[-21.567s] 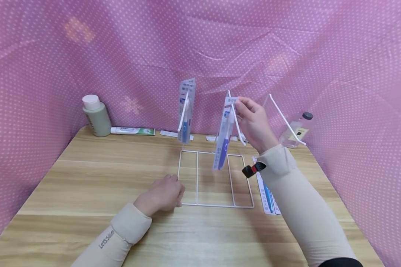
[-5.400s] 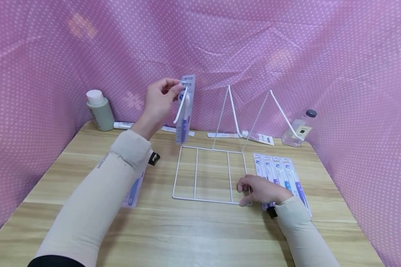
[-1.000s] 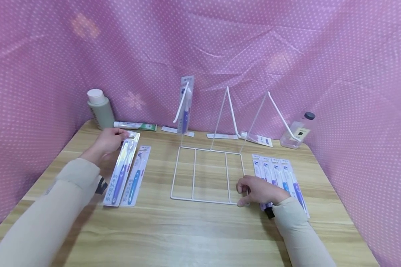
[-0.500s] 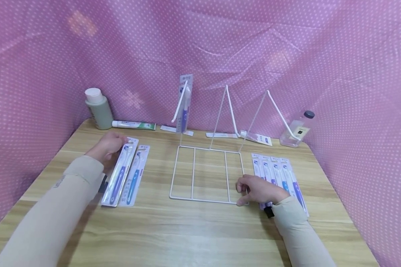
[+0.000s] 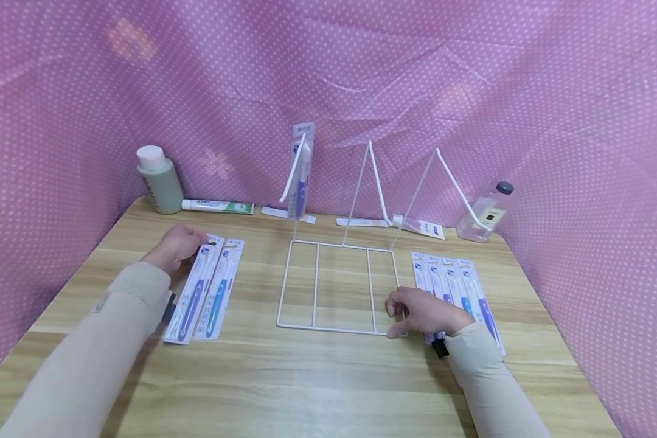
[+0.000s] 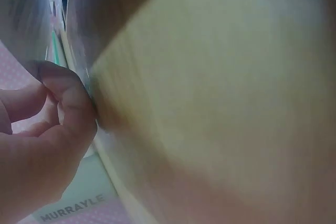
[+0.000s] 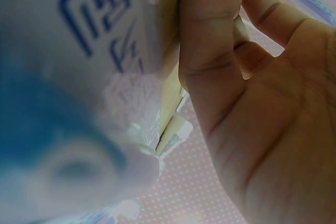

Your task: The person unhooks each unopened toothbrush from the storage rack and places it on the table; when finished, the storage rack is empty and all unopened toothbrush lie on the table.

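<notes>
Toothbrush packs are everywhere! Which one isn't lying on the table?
The toothbrush pack hanging on the wire rack's leftmost hook. All others lie flat on the table.

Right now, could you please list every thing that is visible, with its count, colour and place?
wire rack: one, white, table centre, three hooks.
hanging toothbrush pack: one, purple brush, left hook.
left toothbrush packs: two, purple and blue, flat on the table.
right toothbrush packs: about four, blue and purple, flat beside the rack.
green bottle: one, white cap, back left.
toothpaste tube: one, white and green, lying at the back.
clear bottle: one, dark cap, back right.
table: one, light wood.
left hand: pinches the purple pack's top.
right hand: grips the rack's near right corner.
</notes>
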The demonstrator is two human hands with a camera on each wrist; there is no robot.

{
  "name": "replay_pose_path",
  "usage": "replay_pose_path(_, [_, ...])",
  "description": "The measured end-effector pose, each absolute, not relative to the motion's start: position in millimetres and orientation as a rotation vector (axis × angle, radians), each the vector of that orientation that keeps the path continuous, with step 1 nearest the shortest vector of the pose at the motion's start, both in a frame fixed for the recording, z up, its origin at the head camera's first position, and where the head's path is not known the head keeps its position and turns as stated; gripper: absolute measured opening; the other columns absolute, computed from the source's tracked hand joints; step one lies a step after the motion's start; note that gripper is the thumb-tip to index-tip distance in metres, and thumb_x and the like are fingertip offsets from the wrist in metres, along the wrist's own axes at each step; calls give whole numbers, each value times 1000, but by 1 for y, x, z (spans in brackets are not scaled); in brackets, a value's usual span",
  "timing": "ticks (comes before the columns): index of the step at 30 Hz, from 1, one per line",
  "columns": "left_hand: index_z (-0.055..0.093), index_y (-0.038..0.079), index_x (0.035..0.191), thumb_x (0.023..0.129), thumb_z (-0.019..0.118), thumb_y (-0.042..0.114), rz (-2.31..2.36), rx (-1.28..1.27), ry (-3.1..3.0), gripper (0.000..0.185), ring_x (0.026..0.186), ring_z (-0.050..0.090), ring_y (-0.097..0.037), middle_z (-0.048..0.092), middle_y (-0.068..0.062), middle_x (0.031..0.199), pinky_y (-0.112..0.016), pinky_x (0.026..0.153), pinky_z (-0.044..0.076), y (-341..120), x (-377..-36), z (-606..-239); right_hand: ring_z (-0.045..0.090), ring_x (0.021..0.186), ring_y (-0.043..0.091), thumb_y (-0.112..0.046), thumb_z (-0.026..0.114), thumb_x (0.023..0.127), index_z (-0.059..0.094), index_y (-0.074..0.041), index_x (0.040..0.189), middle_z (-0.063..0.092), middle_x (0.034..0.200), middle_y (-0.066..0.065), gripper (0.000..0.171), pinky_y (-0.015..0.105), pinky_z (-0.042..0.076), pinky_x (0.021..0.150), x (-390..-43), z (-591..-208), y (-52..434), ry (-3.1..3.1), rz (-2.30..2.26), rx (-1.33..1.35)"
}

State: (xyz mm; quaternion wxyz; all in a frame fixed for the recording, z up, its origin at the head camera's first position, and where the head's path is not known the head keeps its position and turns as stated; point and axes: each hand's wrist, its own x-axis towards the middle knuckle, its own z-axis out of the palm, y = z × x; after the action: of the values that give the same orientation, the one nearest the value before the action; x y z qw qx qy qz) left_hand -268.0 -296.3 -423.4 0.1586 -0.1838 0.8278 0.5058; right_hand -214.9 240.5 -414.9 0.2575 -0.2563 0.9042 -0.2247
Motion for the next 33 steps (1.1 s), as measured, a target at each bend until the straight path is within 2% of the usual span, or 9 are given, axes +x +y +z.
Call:
replay_pose_path(5, [57,-14,134,107,47,8,1350,-487,2490,36,82,62,-16,64,-17,106,-27,70,53,-293,-268,-426,53,87,19,-31,91,83,62,-16,95,57,94,0,35,31,43,74,-215,-415,241,2454,-604,-695])
replay_pose_path(14, [65,-9,126,104,54,11,1129,-522,2616,32,105,56,-32,61,-23,120,-33,79,46,-288,-264,-423,52,87,18,-33,91,83,62,-15,95,57,95,-1,35,30,42,76,-214,-414,239,2462,-589,-726])
replay_pose_path(23, [74,-6,107,96,59,13,879,-416,2887,27,101,59,-41,70,-25,109,-51,90,49,-288,-258,-420,53,88,18,-33,91,82,63,-15,95,57,96,0,36,31,42,77,-214,-412,238,2462,-594,-704])
replay_pose_path(26, [74,-5,104,95,59,12,864,-421,2892,25,100,60,-41,70,-25,106,-48,85,49,-288,-258,-419,53,88,19,-33,91,83,63,-15,95,57,96,0,35,31,42,76,-214,-412,239,2461,-594,-703])
replay_pose_path(29, [73,-5,105,98,58,16,896,-455,2843,27,94,59,-35,69,-21,100,-40,76,46,-288,-260,-417,53,88,19,-32,91,83,63,-15,95,58,96,0,35,32,42,77,-214,-412,239,2462,-593,-700])
replay_pose_path(33, [69,-5,109,105,56,26,1103,-463,2737,34,87,60,-26,68,-11,89,-36,77,46,-285,-265,-406,53,88,19,-32,91,82,63,-15,95,58,96,0,35,31,42,77,-213,-412,238,2460,-602,-697])
